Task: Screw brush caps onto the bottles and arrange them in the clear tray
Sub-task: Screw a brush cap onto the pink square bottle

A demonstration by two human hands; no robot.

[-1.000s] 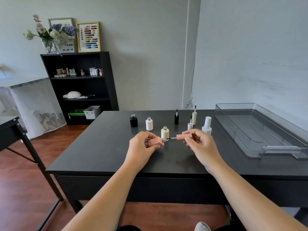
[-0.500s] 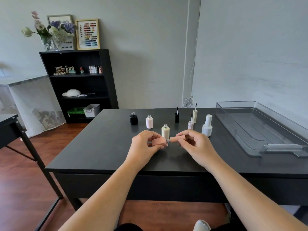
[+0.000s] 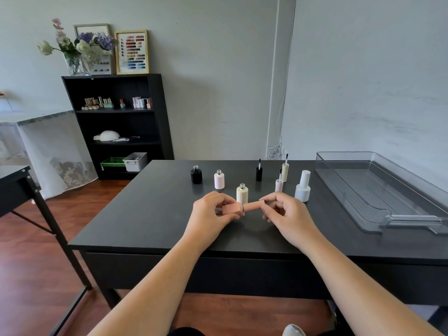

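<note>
Presently, at frame centre, the left hand (image 3: 213, 212) is pinching the pink bottle (image 3: 232, 209) sideways; the brush cap (image 3: 253, 206), meeting its neck, is being pinched by the right hand (image 3: 286, 214). Keeping both coaxial is advisable (cross-threading risk).

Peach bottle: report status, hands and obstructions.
Left hand grips peach bottle, held sideways. Right hand pinches peach brush cap, end against bottle's mouth. Cream bottle stands just behind them.
</note>
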